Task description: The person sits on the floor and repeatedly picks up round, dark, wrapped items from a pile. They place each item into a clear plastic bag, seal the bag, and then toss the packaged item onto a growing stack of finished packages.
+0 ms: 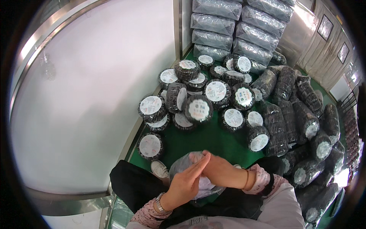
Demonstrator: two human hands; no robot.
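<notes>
Between my knees is a clear plastic bag (177, 166) with something whitish inside, its contents hard to make out. My left hand (186, 183) lies against the bag with its fingers straight and pointing up to the right. My right hand (221, 171) is curled at the top of the bag, its fingertips partly hidden behind the left. Whether it grips the plastic cannot be told. In front of my feet, round dark film-wrapped packs with white labels lie in a loose heap, among them one pack (150, 146) near my left shoe (159, 169).
A white panel wall (85, 94) stands at the left. Long rolls of dark wrapped packs (276, 128) are piled at the right. Stacked silver-grey wrapped bundles (213, 24) rise at the back. The floor (200, 140) is green.
</notes>
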